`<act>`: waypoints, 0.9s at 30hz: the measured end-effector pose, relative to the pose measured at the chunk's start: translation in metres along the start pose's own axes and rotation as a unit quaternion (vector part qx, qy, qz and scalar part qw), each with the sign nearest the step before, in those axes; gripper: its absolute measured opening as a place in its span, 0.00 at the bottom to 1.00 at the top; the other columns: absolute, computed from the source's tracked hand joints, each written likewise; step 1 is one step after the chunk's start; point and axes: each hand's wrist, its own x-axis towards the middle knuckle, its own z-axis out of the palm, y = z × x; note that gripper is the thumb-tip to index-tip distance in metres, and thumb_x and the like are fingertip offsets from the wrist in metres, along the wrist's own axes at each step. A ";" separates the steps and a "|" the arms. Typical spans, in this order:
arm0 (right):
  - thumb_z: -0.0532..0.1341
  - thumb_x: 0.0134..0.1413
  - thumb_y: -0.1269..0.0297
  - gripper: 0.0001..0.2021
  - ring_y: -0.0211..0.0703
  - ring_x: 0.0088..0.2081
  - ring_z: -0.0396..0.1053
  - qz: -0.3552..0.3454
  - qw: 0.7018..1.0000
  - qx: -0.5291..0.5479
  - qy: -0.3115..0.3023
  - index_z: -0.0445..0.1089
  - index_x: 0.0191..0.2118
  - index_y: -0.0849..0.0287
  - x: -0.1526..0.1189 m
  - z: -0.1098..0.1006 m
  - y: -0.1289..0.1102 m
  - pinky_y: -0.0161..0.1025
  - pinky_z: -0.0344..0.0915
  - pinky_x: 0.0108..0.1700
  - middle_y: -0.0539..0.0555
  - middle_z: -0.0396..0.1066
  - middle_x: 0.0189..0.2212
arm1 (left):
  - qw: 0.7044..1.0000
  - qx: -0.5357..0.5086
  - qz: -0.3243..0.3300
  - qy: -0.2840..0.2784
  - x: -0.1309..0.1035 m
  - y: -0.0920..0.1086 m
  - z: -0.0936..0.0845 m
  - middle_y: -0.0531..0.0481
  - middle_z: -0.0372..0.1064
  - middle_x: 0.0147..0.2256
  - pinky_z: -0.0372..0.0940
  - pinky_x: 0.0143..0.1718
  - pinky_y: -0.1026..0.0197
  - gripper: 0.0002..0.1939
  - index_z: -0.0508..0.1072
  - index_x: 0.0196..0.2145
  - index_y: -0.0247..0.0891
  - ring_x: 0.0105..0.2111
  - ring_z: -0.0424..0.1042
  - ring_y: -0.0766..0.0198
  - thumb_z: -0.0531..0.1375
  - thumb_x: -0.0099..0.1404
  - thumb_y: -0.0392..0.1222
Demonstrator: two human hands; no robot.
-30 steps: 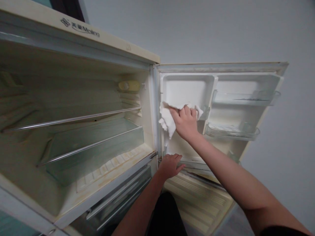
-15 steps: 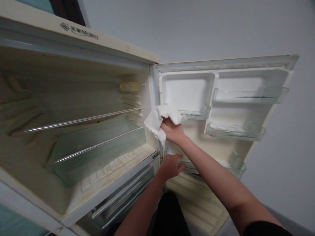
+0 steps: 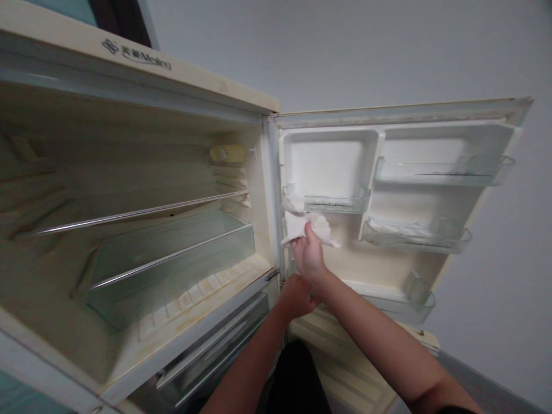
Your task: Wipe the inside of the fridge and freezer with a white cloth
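A white cloth (image 3: 308, 227) is bunched in my right hand (image 3: 309, 256), whose thumb lies on top of it. The cloth is against the inner face of the open fridge door (image 3: 340, 224), just under the small upper door shelf (image 3: 332, 203). Lower down, my left hand (image 3: 296, 296) is closed near the hinge-side end of the bottom door shelf (image 3: 388, 306). My right wrist passes close in front of it, and its fingertips are partly hidden, so what it grips cannot be made out.
To the left stands the open fridge compartment with a glass shelf (image 3: 142, 217) and a clear drawer (image 3: 181, 282). Its floor (image 3: 190, 302) has brownish stains. More clear shelves (image 3: 414, 236) sit on the door's outer side. A grey wall (image 3: 388, 52) rises behind.
My right hand has turned thumb-up and drawn the cloth slightly down and right, away from the door's hinge edge. The fingers of my left hand, spread before, have curled closed.
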 end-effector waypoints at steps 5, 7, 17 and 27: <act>0.38 0.70 0.57 0.26 0.43 0.39 0.77 0.161 0.825 0.535 0.086 0.73 0.38 0.57 0.031 -0.011 -0.036 0.46 0.75 0.47 0.54 0.79 0.33 | 0.999 0.019 -0.017 -0.020 0.003 0.007 -0.011 0.42 0.78 0.38 0.69 0.40 0.47 0.25 0.76 0.49 0.38 0.37 0.77 0.48 0.53 0.69 0.60; 0.39 0.70 0.57 0.25 0.43 0.36 0.75 0.176 0.787 0.582 0.102 0.72 0.40 0.57 0.035 -0.011 -0.037 0.44 0.74 0.45 0.54 0.78 0.33 | 0.999 0.027 -0.018 -0.026 0.002 0.008 -0.011 0.42 0.77 0.37 0.69 0.40 0.47 0.25 0.75 0.49 0.38 0.38 0.76 0.47 0.52 0.69 0.60; 0.36 0.71 0.54 0.25 0.45 0.44 0.74 0.186 0.763 0.614 0.073 0.67 0.39 0.57 0.022 -0.041 -0.065 0.55 0.67 0.59 0.55 0.75 0.34 | 0.999 0.004 0.000 -0.038 0.003 0.007 -0.018 0.43 0.76 0.43 0.67 0.43 0.49 0.24 0.73 0.52 0.39 0.41 0.76 0.50 0.52 0.70 0.59; 0.40 0.68 0.51 0.25 0.52 0.56 0.71 0.016 0.947 0.245 0.207 0.71 0.53 0.48 -0.050 -0.096 -0.094 0.66 0.66 0.59 0.56 0.75 0.51 | 1.000 -0.005 0.004 -0.012 0.001 0.007 -0.015 0.43 0.77 0.43 0.65 0.44 0.50 0.26 0.72 0.54 0.38 0.43 0.76 0.51 0.52 0.71 0.60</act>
